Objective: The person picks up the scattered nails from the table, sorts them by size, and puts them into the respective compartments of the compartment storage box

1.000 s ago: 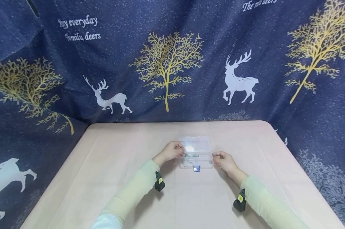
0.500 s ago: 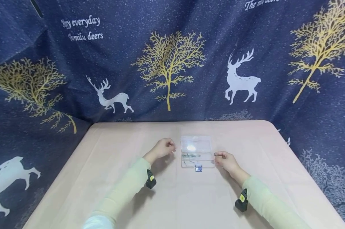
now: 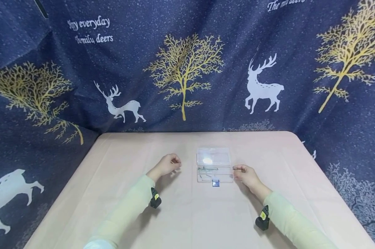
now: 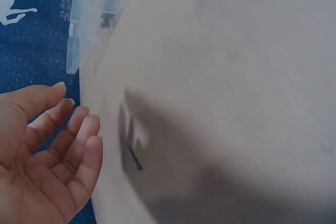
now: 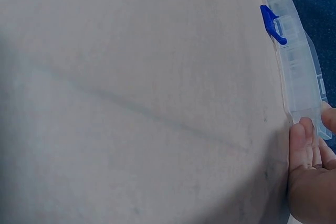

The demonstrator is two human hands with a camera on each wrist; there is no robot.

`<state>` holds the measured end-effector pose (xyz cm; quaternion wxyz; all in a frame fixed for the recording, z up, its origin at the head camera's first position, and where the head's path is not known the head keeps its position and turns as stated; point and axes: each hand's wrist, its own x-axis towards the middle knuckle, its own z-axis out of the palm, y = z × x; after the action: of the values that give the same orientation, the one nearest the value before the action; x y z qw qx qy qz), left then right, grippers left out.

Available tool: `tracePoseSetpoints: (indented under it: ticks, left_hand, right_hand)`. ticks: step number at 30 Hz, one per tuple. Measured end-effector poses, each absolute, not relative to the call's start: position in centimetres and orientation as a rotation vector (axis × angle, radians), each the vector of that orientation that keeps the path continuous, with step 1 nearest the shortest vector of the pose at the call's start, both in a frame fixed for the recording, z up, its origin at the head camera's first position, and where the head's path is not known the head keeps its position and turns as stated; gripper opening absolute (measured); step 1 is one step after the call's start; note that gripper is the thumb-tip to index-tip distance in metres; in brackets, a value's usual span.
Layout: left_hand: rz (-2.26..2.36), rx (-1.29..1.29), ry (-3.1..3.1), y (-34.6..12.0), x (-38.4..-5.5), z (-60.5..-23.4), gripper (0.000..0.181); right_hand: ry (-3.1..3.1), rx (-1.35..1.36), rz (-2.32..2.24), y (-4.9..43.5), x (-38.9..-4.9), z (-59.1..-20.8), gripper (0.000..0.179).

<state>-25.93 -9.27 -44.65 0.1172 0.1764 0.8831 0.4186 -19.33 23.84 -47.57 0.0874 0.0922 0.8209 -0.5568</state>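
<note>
A clear plastic box (image 3: 218, 177) stands on the table with its lid (image 3: 213, 155) folded back. Dark slim screws (image 3: 207, 168) lie in its rear compartment, a few more small pieces in the front one. The blue latch (image 3: 216, 183) hangs at the front. My left hand (image 3: 166, 164) hovers left of the box, fingers loosely bent and holding nothing; below it, in the left wrist view, a single dark screw (image 4: 135, 157) lies on the cloth. My right hand (image 3: 247, 177) holds the box's right end between thumb and fingers (image 5: 300, 140).
A pale pink cloth (image 3: 187, 214) covers the table. Behind and at both sides hangs a dark blue curtain (image 3: 218, 103) with deer and trees. Each wrist wears a small black camera (image 3: 155, 200).
My left hand has drawn away from the box's left end, moving left over the table. The right hand has stayed at the right end.
</note>
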Motion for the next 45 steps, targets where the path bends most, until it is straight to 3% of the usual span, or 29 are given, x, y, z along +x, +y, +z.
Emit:
tracePoseSetpoints:
  ticks: [24,45]
  left_hand:
    - [1.013,0.251,2.71,-11.9,-24.8,-46.4,0.007]
    - [0.909,0.329,2.748,-12.4,-24.6,-46.7,0.009]
  right_hand:
    - [2.469,0.299,-1.594,24.0,-19.5,-47.7,0.043]
    - [2.452,0.291,-1.637,24.0,-19.6,-48.1,0.042]
